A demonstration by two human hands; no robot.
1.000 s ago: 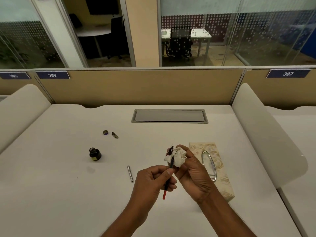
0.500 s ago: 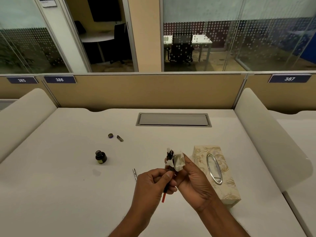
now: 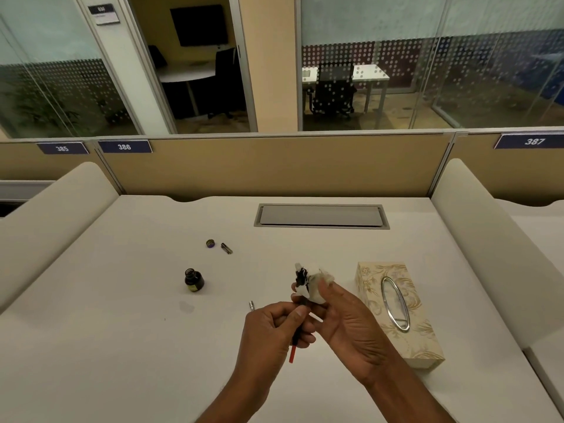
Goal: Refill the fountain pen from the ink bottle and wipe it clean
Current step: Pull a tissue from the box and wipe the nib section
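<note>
The thin black pen w/ a red end (image 3: 294, 343) is in the mid of the frame, a bit low, tip up. The left hand (image 3: 270, 331) curls its fingers round the pen. The right hand (image 3: 351, 322) pinches a crumpled white tissue w/ black ink spots (image 3: 312, 288) round the pen's top. The hands touch.

To the left, a small dark glass ink bottle (image 3: 193, 280) stands open on the white table (image 3: 122, 346). Its round cap (image 3: 210, 243) & a small metal bit (image 3: 226, 248) lie higher up. A short silver pen part (image 3: 251, 305) lies just beside the left hand. A cream flowery tissue box (image 3: 424, 340) sits at the right.
</note>
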